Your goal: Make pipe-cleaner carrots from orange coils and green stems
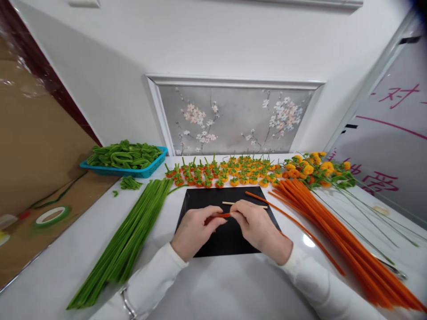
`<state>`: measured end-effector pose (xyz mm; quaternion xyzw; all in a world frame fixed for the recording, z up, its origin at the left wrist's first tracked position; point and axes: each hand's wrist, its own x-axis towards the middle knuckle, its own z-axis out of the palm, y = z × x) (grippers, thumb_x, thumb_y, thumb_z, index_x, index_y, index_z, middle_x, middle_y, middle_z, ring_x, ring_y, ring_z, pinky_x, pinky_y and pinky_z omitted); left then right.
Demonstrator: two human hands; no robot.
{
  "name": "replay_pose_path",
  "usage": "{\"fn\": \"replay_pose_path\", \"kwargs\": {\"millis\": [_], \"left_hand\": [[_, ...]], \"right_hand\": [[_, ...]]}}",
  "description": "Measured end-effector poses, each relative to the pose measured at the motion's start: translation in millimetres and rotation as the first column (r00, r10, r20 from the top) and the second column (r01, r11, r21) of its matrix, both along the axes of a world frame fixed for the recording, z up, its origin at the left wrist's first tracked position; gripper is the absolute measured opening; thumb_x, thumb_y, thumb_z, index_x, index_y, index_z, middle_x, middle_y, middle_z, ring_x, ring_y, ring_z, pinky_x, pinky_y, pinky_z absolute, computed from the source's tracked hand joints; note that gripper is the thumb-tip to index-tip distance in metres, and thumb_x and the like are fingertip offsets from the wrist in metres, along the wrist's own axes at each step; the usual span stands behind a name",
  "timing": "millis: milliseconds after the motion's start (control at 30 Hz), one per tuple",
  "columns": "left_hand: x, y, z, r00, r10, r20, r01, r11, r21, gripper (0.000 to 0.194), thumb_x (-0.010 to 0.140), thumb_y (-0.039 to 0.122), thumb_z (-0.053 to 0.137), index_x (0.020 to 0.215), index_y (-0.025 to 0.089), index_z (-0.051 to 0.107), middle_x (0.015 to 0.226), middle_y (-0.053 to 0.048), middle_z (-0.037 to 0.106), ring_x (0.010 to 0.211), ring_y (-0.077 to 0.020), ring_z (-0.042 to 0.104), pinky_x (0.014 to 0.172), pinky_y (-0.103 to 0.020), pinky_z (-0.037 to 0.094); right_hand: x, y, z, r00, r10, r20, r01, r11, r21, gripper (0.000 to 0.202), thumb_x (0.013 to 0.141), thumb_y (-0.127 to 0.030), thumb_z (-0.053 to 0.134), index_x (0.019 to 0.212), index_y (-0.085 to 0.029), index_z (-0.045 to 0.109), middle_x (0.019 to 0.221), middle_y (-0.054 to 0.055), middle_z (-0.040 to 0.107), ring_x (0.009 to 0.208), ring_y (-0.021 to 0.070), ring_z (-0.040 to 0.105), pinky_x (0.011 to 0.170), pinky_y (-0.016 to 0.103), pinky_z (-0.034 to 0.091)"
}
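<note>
In the head view, a glossy white worktop [207, 284] runs back to a white wall [233, 40] with a framed panel [230, 120] of painted blossoms. On it lies a black mat [220, 246], and above the mat the left hand [195, 229] and right hand [262, 226] pinch an orange fuzzy stem [226, 215] between thumbs and fingers, a pale stick [228, 203] just beyond. A green stem bundle [130, 240] lies to the left, an orange stem bundle [333, 235] to the right; rows of small orange and yellow flower heads [233, 171] line the back (green stalks pointing up). A blue basket [150, 170] of green pieces stands at the far left corner, near a brown surface [20, 249] bearing a tape roll [51, 216]; a whiteboard [393, 133] with red writing leans in at right
</note>
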<state>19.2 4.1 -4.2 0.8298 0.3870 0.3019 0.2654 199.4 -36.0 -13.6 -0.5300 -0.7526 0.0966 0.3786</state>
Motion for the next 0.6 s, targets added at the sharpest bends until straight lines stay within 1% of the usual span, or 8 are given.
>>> {"fn": "replay_pose_path", "kwargs": {"millis": [67, 133, 267, 333, 367, 400, 467, 600], "left_hand": [[-3, 3, 7.2, 0.989, -0.004, 0.149, 0.064, 0.912, -0.404, 0.034, 0.086, 0.043, 0.051, 0.103, 0.016, 0.061, 0.085, -0.006, 0.071, 0.056, -0.0120, 0.061, 0.054, -0.023, 0.046], [-5, 5, 13.3, 0.962, 0.034, 0.269, 0.160, 0.729, -0.666, 0.044, 0.088, 0.050, 0.042, 0.101, 0.013, 0.060, 0.084, -0.009, 0.070, 0.054, -0.0114, 0.060, 0.049, -0.022, 0.044], [-8, 6, 14.2, 0.921, 0.002, 0.389, 0.355, 0.402, -0.844, 0.047, 0.085, 0.053, 0.048, 0.085, 0.009, 0.063, 0.061, -0.006, 0.064, 0.036, -0.0051, 0.044, 0.037, -0.017, 0.029], [-8, 6, 10.1, 0.901, 0.002, 0.434, 0.412, 0.305, -0.858, 0.040, 0.081, 0.048, 0.057, 0.078, 0.009, 0.063, 0.052, -0.002, 0.058, 0.031, -0.0005, 0.028, 0.034, -0.016, 0.017], [-8, 6, 8.1, 0.893, 0.008, 0.450, 0.429, 0.288, -0.856, 0.036, 0.079, 0.045, 0.062, 0.076, 0.009, 0.062, 0.051, 0.000, 0.056, 0.031, 0.0006, 0.023, 0.035, -0.016, 0.013], [-8, 6, 6.4, 0.888, 0.010, 0.461, 0.437, 0.297, -0.849, 0.032, 0.076, 0.042, 0.066, 0.075, 0.010, 0.062, 0.052, 0.001, 0.056, 0.033, 0.0008, 0.021, 0.036, -0.017, 0.011], [-7, 6, 5.1, 0.889, -0.008, 0.457, 0.425, 0.385, -0.820, 0.030, 0.072, 0.039, 0.071, 0.074, 0.010, 0.062, 0.057, -0.002, 0.061, 0.036, -0.0006, 0.025, 0.037, -0.017, 0.011], [-3, 2, 8.3, 0.948, -0.172, 0.268, 0.308, 0.707, -0.636, 0.030, 0.077, 0.039, 0.065, 0.070, 0.010, 0.066, 0.063, -0.005, 0.066, 0.044, -0.0054, 0.039, 0.043, -0.020, 0.027]], "right_hand": [[0, 0, -0.2, 0.997, -0.003, 0.072, -0.004, 0.996, 0.089, 0.019, 0.091, -0.015, 0.042, 0.082, -0.019, 0.058, 0.079, 0.004, 0.060, 0.073, 0.0154, 0.054, 0.064, 0.026, 0.040], [0, -1, 0.3, 0.992, 0.024, 0.122, -0.045, 0.985, 0.169, 0.020, 0.093, -0.016, 0.041, 0.084, -0.019, 0.059, 0.080, 0.004, 0.060, 0.074, 0.0157, 0.054, 0.065, 0.026, 0.041], [-1, -3, 0.9, 0.975, 0.113, 0.193, -0.165, 0.947, 0.276, 0.022, 0.092, -0.010, 0.039, 0.084, -0.018, 0.058, 0.082, 0.004, 0.063, 0.077, 0.0154, 0.054, 0.074, 0.028, 0.042], [-1, -3, -0.1, 0.969, 0.123, 0.213, -0.185, 0.936, 0.300, 0.023, 0.091, -0.007, 0.039, 0.086, -0.018, 0.058, 0.085, 0.004, 0.064, 0.079, 0.0155, 0.053, 0.076, 0.029, 0.041], [-1, -3, -0.8, 0.968, 0.119, 0.221, -0.184, 0.934, 0.305, 0.022, 0.091, -0.007, 0.039, 0.087, -0.018, 0.058, 0.085, 0.004, 0.064, 0.079, 0.0158, 0.053, 0.076, 0.029, 0.041], [0, -2, -1.4, 0.967, 0.110, 0.230, -0.179, 0.936, 0.304, 0.021, 0.092, -0.008, 0.040, 0.088, -0.018, 0.058, 0.085, 0.004, 0.063, 0.079, 0.0160, 0.052, 0.076, 0.029, 0.041], [0, -2, -2.1, 0.963, 0.087, 0.255, -0.163, 0.942, 0.293, 0.020, 0.092, -0.010, 0.040, 0.088, -0.017, 0.058, 0.084, 0.004, 0.063, 0.078, 0.0162, 0.052, 0.074, 0.029, 0.041], [-1, -4, -1.2, 0.946, 0.021, 0.322, -0.107, 0.961, 0.254, 0.022, 0.093, -0.016, 0.040, 0.081, -0.017, 0.058, 0.078, 0.005, 0.060, 0.073, 0.0165, 0.051, 0.072, 0.029, 0.039]]}}
